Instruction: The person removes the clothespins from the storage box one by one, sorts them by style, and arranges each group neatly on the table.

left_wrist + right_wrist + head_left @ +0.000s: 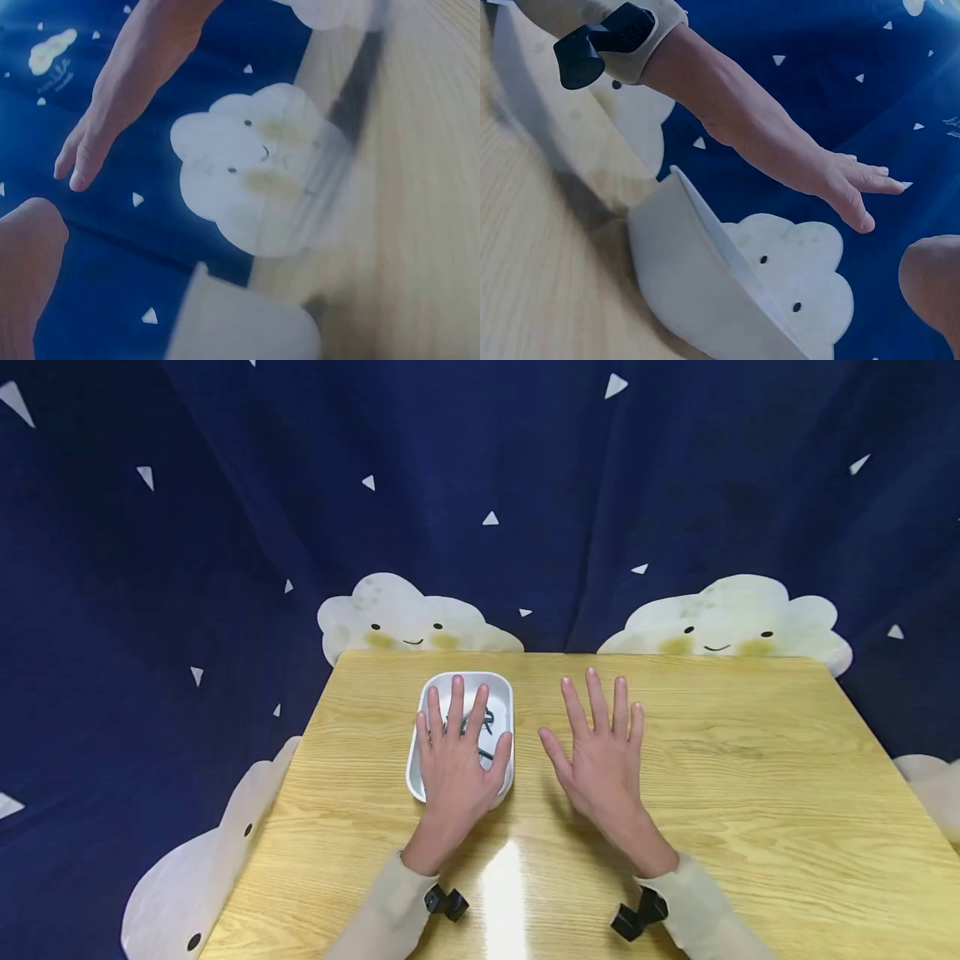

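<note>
L grip (456, 770) & R grip (604, 764) midair, w/ fingers (457, 706) straight, spread.

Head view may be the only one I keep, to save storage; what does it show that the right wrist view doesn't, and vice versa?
Only the head view: dark items inside the white tray, partly hidden and too unclear to name, and the whole right hand with its fingers spread.
Only the right wrist view: the left hand plainly raised clear of the tray's rim, plus faint lettering near the right edge.
Both: the tray, the left hand, the wooden table and the dark blue backdrop with white clouds and triangles.
</note>
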Action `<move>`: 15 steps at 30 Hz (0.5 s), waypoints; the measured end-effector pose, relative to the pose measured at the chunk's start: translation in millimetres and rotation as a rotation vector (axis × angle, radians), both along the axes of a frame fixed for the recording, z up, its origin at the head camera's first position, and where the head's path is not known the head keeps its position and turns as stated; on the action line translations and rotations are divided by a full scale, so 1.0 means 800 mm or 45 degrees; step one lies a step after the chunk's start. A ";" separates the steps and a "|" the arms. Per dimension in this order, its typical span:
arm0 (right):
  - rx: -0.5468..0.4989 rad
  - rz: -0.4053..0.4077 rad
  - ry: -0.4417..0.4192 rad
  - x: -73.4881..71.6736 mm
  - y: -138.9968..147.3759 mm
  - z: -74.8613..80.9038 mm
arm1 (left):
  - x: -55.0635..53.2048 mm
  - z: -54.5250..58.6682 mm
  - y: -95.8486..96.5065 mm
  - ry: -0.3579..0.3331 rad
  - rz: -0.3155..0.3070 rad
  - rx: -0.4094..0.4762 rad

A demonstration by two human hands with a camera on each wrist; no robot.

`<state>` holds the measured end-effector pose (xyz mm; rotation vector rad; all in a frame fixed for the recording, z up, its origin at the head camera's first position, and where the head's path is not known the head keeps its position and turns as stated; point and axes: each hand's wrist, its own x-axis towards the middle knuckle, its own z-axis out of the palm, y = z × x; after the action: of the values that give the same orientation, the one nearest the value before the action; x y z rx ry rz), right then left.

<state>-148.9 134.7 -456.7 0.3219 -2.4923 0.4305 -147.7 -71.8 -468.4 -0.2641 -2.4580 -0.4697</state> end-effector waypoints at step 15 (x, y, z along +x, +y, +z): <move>0.177 0.149 -0.273 -0.029 -0.080 -0.032 | -0.013 -0.050 -0.074 -0.149 -0.163 -0.014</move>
<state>-172.0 70.4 -482.3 0.5025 -2.7289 0.3553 -157.9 -130.8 -508.7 -0.4110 -2.5680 -0.5402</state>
